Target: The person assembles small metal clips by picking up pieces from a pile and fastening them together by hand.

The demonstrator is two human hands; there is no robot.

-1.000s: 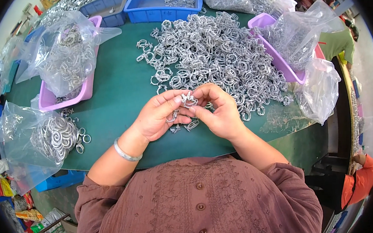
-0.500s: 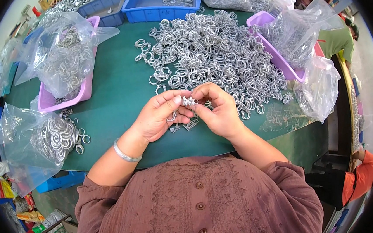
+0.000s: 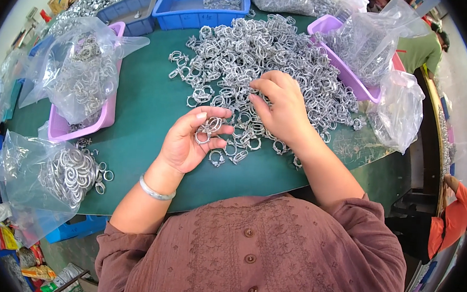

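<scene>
In my left hand [image 3: 182, 139], silvery metal ring clamps [image 3: 208, 131] rest between the thumb and the curled fingers; how many I cannot tell. My right hand [image 3: 283, 106] reaches over the near side of a large pile of similar ring clamps [image 3: 235, 58], its thumb and forefinger apart with nothing visible between them. A few loose ring clamps [image 3: 238, 156] lie on the green tabletop [image 3: 144, 100] just to the right of my left fingers.
On the left stands a pink-purple bin [image 3: 108, 115] with a clear bag of metal parts, and nearer lies a bag of flat rings [image 3: 72, 172]. A blue tray [image 3: 199, 20] sits behind the pile. At right are another purple bin [image 3: 353, 85] and clear bags [image 3: 398, 112].
My hands were together, fingering a small metal piece; now they are apart. My right hand has moved up and right to the pile, while my left has drawn slightly left, still holding clamps.
</scene>
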